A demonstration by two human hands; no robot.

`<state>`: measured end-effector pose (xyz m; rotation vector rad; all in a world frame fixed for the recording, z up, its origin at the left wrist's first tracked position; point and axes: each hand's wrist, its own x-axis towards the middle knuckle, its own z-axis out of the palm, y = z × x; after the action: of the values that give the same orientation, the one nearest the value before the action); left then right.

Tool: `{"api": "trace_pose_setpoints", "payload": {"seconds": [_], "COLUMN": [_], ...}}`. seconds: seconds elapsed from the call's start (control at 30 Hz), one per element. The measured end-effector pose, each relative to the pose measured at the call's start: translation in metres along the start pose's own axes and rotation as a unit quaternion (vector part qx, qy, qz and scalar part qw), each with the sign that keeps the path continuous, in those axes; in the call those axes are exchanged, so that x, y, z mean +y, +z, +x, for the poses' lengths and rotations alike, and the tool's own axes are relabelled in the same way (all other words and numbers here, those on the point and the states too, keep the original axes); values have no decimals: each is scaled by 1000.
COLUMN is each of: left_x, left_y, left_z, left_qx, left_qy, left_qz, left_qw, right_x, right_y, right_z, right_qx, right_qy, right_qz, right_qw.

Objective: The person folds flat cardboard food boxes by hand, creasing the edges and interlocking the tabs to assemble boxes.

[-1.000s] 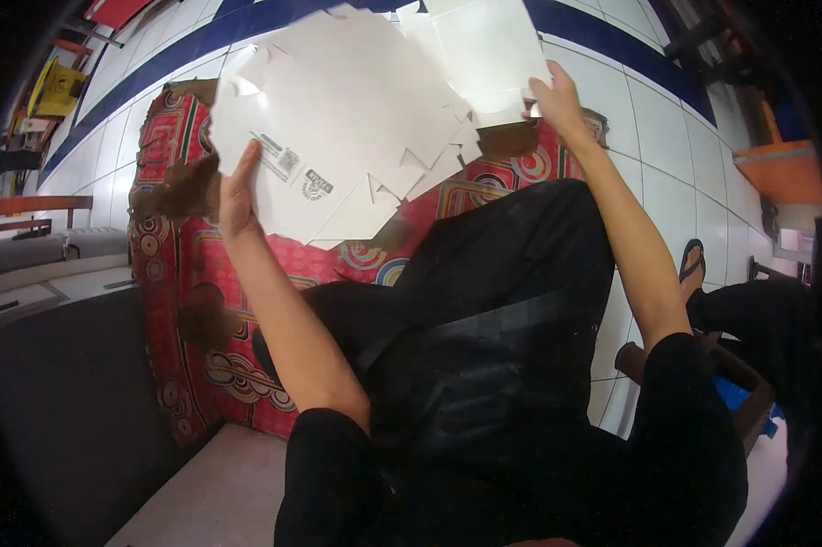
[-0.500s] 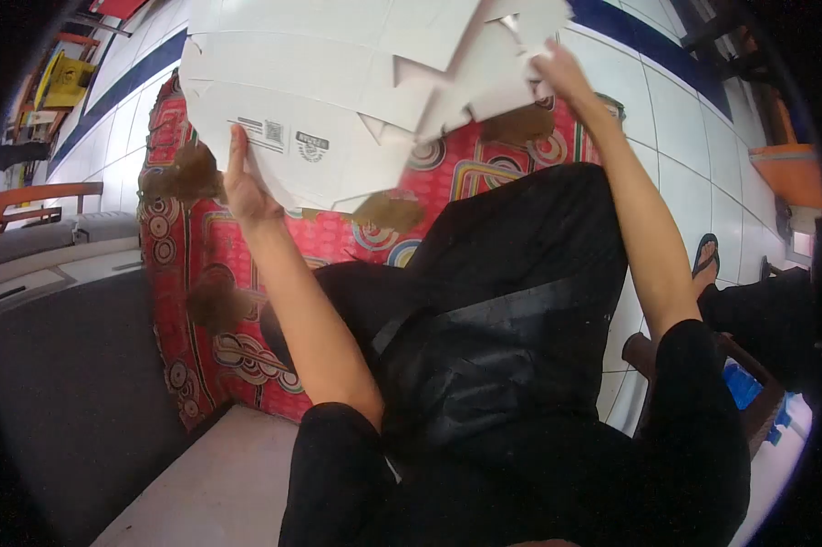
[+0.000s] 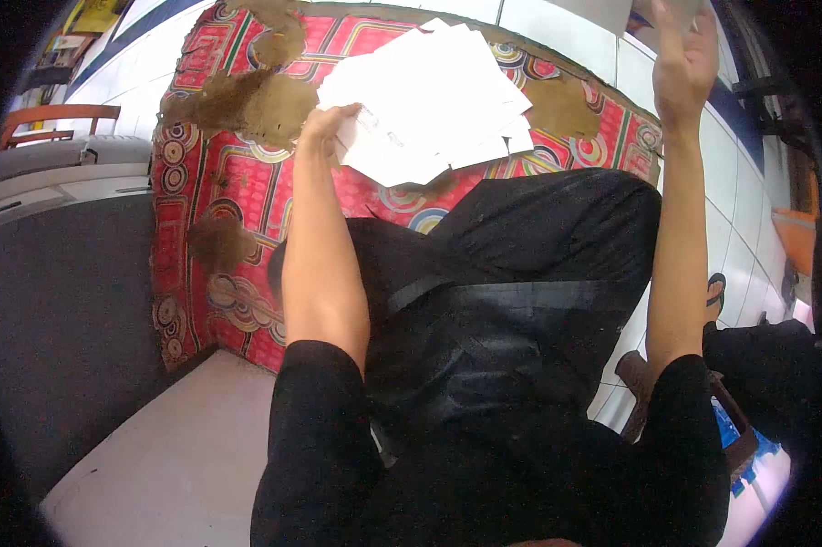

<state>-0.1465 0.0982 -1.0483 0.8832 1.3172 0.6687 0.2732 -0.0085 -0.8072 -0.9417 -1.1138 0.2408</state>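
My left hand (image 3: 327, 128) grips the left edge of a stack of flat white cardboard sheets (image 3: 424, 105) with notched edges and small dark print. The stack is over a worn red patterned surface (image 3: 247, 191) with brown patches, in front of my knees. At the top right, my right hand (image 3: 686, 68) is raised, well apart from the stack. Behind its fingers is a pale, flat piece (image 3: 593, 11) cut off by the top edge; whether the fingers grip it cannot be made out.
A dark grey panel (image 3: 73, 310) stands at the left, near a wooden chair (image 3: 60, 111). White floor tiles (image 3: 557, 41) lie beyond the red surface. At the right are another person's foot in a sandal (image 3: 716, 296) and an orange object (image 3: 794, 228).
The white stack has moved lower and away from my right hand, with my left hand still on its edge. My right hand has swung up and to the right, and the view has shifted.
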Motion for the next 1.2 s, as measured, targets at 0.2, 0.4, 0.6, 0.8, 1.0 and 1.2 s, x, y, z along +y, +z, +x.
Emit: {"api": "trace_pose_setpoints", "payload": {"seconds": [0.2,0.4,0.6,0.8,1.0,1.2], "left_x": [9,-17,4,-29,-45,-51], "left_y": [-6,-37,-15,13,-6,-9], "left_z": [-8,27,-23,-17,-1,-1], "left_qx": [85,100,105,190,189,168], "left_qy": [67,247,-86,-8,-61,-50], "left_qz": [160,-70,82,492,427,449], "left_qw": [981,961,987,850,882,876], "right_x": [98,181,179,188,200,176], "right_y": [22,39,25,26,17,0], "right_z": [-25,-153,-162,-161,-164,-117], "right_qx": [-195,-223,-327,-345,-324,-128], "right_qy": [199,278,265,363,267,285], "right_qz": [-150,-197,-510,-532,-533,-484], "right_qw": [949,913,750,682,734,817]}}
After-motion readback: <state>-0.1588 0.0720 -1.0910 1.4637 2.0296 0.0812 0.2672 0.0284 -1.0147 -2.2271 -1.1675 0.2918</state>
